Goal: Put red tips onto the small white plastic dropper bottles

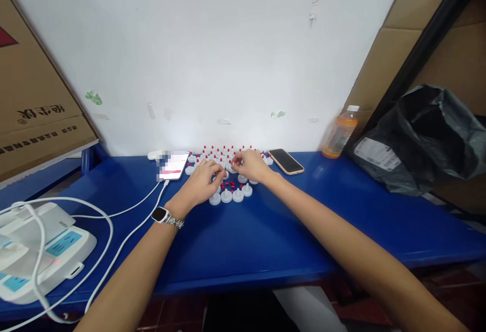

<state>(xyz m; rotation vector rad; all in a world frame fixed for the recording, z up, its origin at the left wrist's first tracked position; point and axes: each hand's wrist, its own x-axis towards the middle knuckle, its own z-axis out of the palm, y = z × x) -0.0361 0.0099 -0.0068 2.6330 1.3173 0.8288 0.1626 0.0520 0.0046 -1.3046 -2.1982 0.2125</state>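
Many small white caps [231, 195] and tiny red pieces [230, 185] lie clustered on the blue table [266, 231] near the wall. My left hand [201, 182], with a wristwatch [162, 215] on the wrist, rests over the left of the cluster with its fingers curled in a pinch. My right hand [251, 165] hovers just right of it, fingers bent and pinched together close to the left fingertips. What each pinch holds is too small to make out.
A lit phone [172, 166] on a white cable lies left of the cluster; a dark phone [286, 161] lies to its right. An orange drink bottle [340, 132], a black bag [421, 139], cardboard, and a white power strip [49, 251] flank the table.
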